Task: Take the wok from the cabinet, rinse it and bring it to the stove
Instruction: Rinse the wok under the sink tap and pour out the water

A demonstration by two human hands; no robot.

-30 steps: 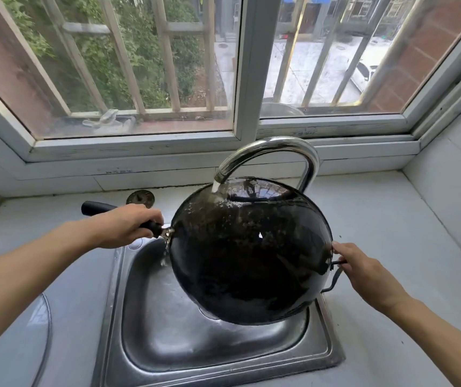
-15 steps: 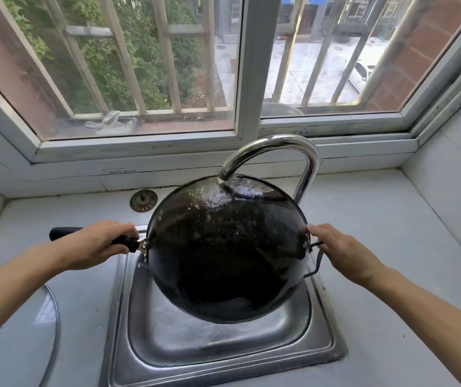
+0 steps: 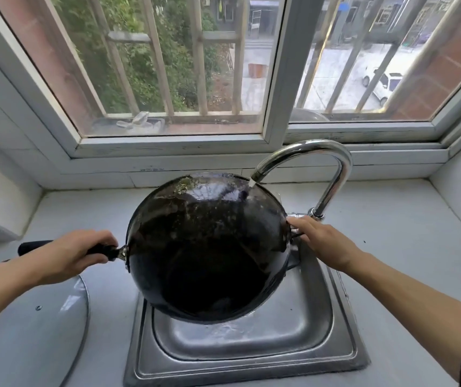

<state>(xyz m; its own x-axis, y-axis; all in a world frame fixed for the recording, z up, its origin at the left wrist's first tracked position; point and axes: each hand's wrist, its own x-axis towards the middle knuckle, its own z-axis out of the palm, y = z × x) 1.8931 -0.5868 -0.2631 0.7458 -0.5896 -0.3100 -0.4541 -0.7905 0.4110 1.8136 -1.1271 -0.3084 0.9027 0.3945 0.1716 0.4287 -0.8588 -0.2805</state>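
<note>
A black wok [image 3: 207, 247] hangs tilted over the steel sink [image 3: 335, 331], its wet inside facing me. Water from the curved chrome tap [image 3: 321, 152] runs onto the wok's far right rim. My left hand [image 3: 75, 255] grips the long black handle at the wok's left. My right hand [image 3: 324, 244] holds the small loop handle on the wok's right edge, fingers curled round it.
A glass lid [image 3: 36, 325] lies on the grey counter at the lower left. A barred window [image 3: 274, 79] rises behind the sink, with tiled walls on both sides. Bare counter [image 3: 405, 261] stretches to the right of the sink.
The wok has shifted left relative to the tap, so the stream now lands on its far right rim instead of near the middle. Both hands keep their hold.
</note>
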